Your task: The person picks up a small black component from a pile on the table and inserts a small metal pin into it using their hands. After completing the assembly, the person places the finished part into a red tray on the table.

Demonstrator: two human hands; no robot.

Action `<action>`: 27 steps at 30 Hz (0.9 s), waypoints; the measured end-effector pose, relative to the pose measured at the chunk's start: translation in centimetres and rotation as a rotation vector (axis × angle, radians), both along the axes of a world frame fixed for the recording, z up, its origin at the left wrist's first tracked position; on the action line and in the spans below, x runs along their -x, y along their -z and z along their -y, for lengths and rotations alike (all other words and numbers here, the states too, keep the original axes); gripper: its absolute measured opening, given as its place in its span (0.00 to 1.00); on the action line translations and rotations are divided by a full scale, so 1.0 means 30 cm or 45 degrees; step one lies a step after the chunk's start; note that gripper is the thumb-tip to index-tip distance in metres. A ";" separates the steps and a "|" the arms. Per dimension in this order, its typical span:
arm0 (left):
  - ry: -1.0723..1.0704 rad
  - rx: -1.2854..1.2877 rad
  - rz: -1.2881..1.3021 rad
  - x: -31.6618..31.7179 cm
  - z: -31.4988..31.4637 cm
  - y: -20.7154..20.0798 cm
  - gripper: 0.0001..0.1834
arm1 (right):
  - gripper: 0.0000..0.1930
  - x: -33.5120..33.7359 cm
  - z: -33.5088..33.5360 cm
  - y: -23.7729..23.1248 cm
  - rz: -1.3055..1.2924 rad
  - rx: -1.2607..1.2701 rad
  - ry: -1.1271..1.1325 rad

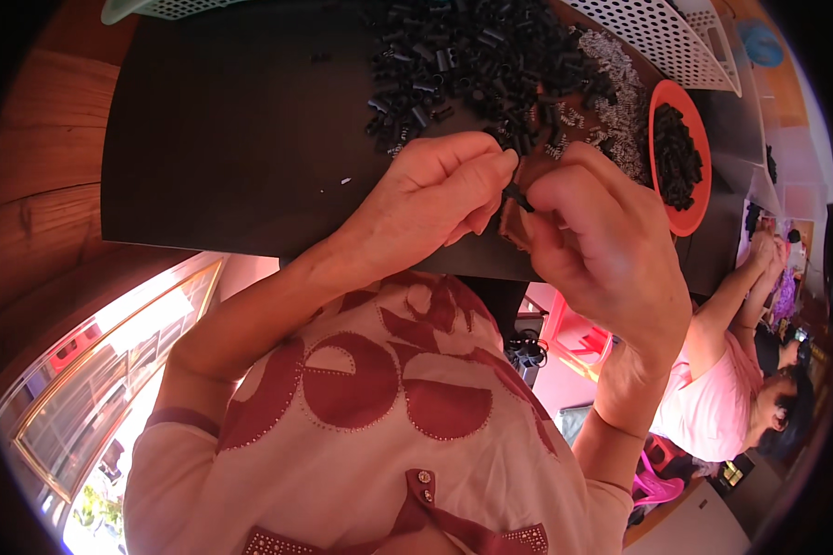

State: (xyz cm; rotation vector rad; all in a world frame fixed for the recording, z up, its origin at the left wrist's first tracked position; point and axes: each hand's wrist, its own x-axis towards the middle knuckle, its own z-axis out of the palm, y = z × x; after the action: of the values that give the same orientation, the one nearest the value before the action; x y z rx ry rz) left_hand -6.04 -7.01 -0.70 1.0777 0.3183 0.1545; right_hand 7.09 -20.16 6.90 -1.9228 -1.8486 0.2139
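Observation:
Close together over the near edge of the dark table, both my hands pinch a small black plastic piece. My left hand has its thumb and forefinger closed at one end, where the fingers hide part of it. From the other side, my right hand grips it between thumb and curled fingers. Just beyond lies a big heap of short black plastic tubes. Small metal springs are piled to the right of that heap, a few scattered nearer my hands. A brownish piece shows partly between my hands.
An orange bowl of black pieces stands at the right. White perforated baskets sit at the far right, and a pale green one at the far left. Another person in pink works farther right.

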 end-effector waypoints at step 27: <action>0.024 -0.139 0.247 -0.005 -0.028 0.013 0.16 | 0.08 0.076 0.009 0.085 -0.852 -0.419 0.421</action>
State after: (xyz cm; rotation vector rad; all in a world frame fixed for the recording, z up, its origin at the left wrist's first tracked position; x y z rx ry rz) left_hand -5.90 -6.16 -1.10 1.1636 0.1266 0.2602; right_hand 4.81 -20.43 4.34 -1.6245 -1.0441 0.3647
